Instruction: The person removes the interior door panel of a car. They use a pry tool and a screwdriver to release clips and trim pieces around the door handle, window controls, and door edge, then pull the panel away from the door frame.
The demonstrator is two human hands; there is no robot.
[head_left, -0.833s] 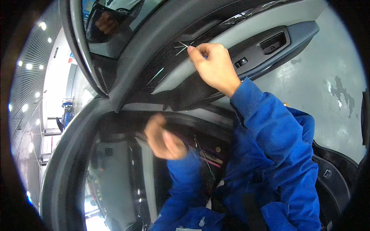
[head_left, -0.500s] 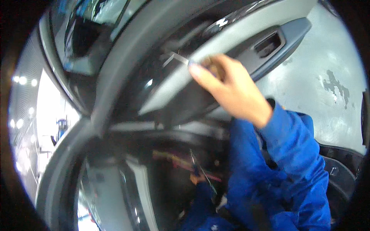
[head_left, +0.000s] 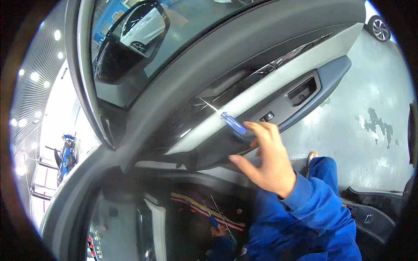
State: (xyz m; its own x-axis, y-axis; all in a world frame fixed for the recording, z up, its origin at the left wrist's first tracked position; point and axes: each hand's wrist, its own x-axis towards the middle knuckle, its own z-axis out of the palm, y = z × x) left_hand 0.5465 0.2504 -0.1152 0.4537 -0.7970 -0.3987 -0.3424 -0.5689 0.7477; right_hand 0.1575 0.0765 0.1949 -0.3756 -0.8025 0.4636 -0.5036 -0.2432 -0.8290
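A screwdriver (head_left: 234, 124) with a clear blue handle rests against the car door's inner trim, its thin shaft reaching to the black inner door handle recess (head_left: 209, 101). Just off the handle's end is my right hand (head_left: 272, 163), thumb and fingers spread, holding nothing; whether a fingertip still touches the handle, I cannot tell. Low in the dark footwell, my left hand (head_left: 220, 231) is closed around a slim tool with a blue handle (head_left: 214, 222), likely a screwdriver. A second long thin shaft with a green end (head_left: 234, 238) runs beside that hand; its hold is unclear.
The open door's armrest (head_left: 324, 82) carries a window switch (head_left: 267, 116). Beyond the glass is the side mirror (head_left: 130, 43). Grey floor (head_left: 348, 126) with worn patches lies past the door. Dark car interior surrounds my left hand, and a yellow and pink strip (head_left: 207, 210) runs there.
My right hand has let go of the screwdriver and drawn back down from the door trim, its fingers now spread. The view has shifted and sharpened.
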